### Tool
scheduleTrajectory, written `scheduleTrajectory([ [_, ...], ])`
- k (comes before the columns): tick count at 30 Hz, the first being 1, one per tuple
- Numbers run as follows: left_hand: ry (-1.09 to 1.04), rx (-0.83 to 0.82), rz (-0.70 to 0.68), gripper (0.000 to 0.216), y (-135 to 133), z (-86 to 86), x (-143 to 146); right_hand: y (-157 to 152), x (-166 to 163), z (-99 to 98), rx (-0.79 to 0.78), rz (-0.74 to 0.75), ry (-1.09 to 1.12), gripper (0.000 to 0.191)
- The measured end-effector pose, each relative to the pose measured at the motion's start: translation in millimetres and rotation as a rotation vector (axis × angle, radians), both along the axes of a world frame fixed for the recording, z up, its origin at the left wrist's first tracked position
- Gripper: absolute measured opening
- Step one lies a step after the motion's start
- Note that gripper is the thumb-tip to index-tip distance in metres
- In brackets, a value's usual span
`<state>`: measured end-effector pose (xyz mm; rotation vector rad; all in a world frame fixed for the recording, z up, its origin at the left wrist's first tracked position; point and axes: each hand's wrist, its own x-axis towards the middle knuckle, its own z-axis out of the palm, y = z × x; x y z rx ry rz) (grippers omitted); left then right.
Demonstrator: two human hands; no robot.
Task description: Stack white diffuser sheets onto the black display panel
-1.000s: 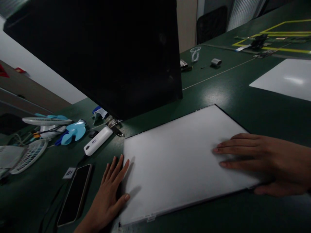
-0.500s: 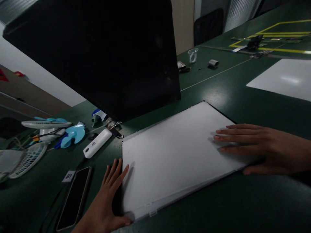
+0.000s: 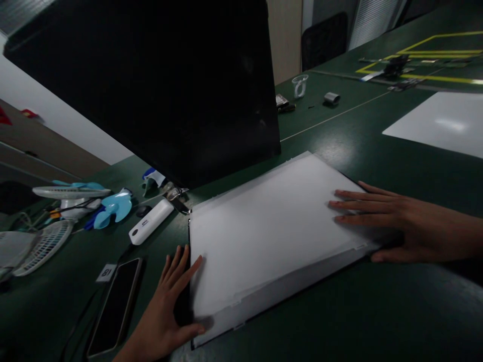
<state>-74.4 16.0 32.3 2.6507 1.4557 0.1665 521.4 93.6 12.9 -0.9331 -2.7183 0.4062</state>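
Spread wide, the left hand (image 3: 168, 304) and right hand (image 3: 394, 221) bracket a white sheet (image 3: 264, 226) lying offset on a pale panel (image 3: 273, 296) before the black upright slab (image 3: 169, 100); uneven pressure could skew it.

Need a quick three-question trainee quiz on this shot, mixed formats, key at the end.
1. True or false: the left hand is between the phone and the nearer white sheet.
2. Which is closest to the right hand? A) cup B) nearer white sheet C) phone
3. Fill in: the tabletop is dark ____.

Key: 1 true; 2 B; 3 green.
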Motion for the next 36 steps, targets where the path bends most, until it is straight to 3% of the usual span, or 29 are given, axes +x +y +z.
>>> scheduleTrajectory([
  [5, 0.033, -0.070, -0.063, 0.138, -8.1, 3.0, -1.8, 0.4, -2.2, 2.2, -0.010, 0.004, 0.029, 0.088],
  [8, 0.045, -0.074, -0.021, 0.140, -11.8, 1.2, -2.2, 0.5, -1.4, 3.0, -0.010, 0.024, 0.033, 0.084],
  [18, -0.002, 0.048, -0.055, 0.113, -3.2, 2.4, 3.4, 4.8, 10.5, -1.2, 0.085, 0.035, -0.023, 0.075],
  [28, -0.045, -0.044, -0.010, 0.103, -6.1, 2.9, 7.3, 5.2, 11.8, -1.9, 0.066, 0.007, -0.026, 0.076],
  [33, -0.162, -0.028, 0.144, 0.069, -3.9, 12.0, 20.9, 6.3, 10.1, -5.5, 0.092, 0.021, -0.015, 0.085],
  [36, -0.144, 0.019, 0.201, 0.064, 11.9, 26.3, 42.8, 7.8, 8.8, -7.1, 0.097, 0.058, -0.004, 0.084],
])
